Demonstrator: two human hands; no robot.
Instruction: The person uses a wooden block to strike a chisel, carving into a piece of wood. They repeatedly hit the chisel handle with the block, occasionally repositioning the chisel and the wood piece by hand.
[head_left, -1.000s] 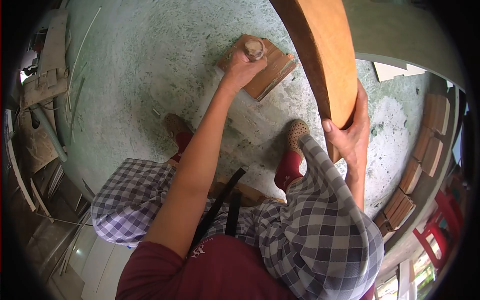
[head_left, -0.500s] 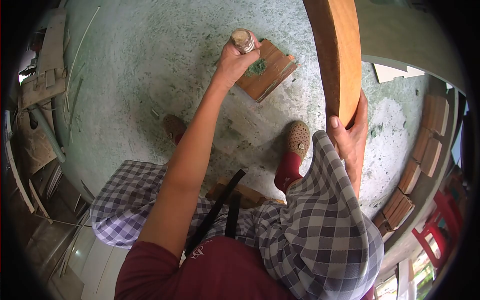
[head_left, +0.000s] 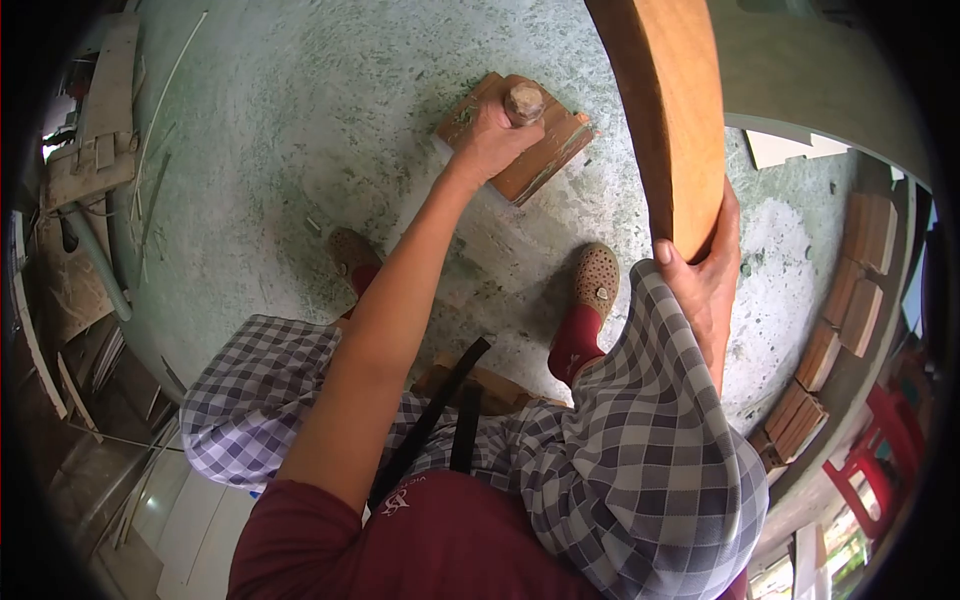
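My left hand is wrapped round an upright tool handle with a worn round end. The tool's lower part is hidden under the hand. Beneath it lies a flat brown wooden board on the floor, with green bits along its edges. At the right, a long curved wooden beam rises from beside my knee to the top of the view. My right hand grips its lower end, thumb on the near side and fingers behind.
Scrap boards and thin strips lie at the left. Bricks line the right edge, near a red plastic chair. A white sheet lies at the upper right. My shoes rest on the speckled floor.
My left hand and the handle have moved right across the board, and the green pile seen there earlier no longer shows. The beam in my right hand has shifted slightly.
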